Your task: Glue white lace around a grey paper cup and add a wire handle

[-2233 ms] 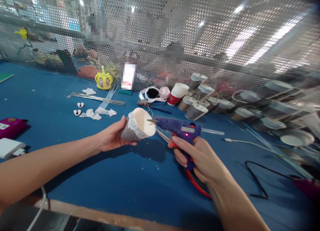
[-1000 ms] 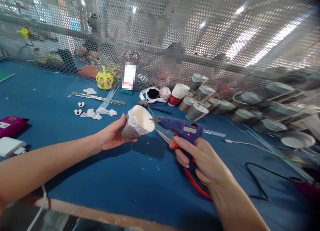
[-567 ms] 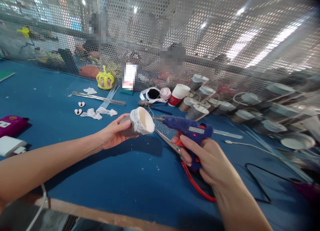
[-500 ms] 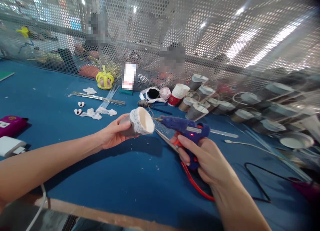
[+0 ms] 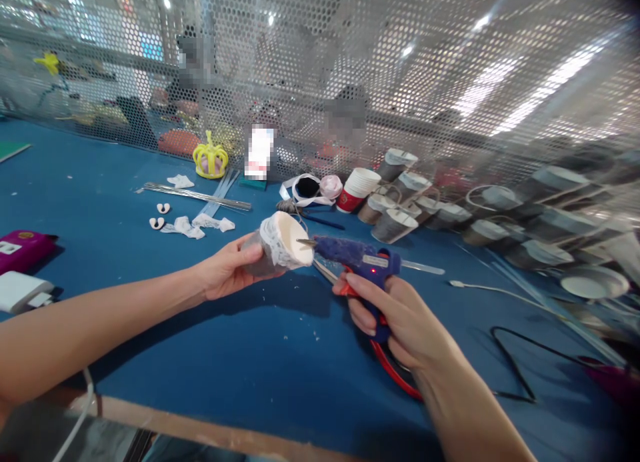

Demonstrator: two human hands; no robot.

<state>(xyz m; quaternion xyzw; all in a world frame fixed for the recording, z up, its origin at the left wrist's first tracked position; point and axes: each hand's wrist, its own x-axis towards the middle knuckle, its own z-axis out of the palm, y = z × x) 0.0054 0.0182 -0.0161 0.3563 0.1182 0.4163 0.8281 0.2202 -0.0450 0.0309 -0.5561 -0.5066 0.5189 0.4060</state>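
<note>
My left hand is closed around a grey cup with white lace trim about its rim. The cup lies tilted, its pale open mouth turned to the right. In my right hand is a blue glue gun with an orange trigger and a lit red light. A clear glue stick sticks out of its back. The gun's metal tip overlaps the cup's mouth near the rim; whether it touches I cannot tell. Scissors with red handles lie partly hidden behind the gun and my right hand.
A perforated metal screen stands behind the blue table. Grey wrapped cups crowd the right side, beside stacked paper cups. Lace scraps, metal wires and a yellow crown-shaped piece lie at the back left.
My right hand has moved the glue gun left, bringing its tip from beside the cup to over its mouth. The cup has shifted slightly right in my left hand.
</note>
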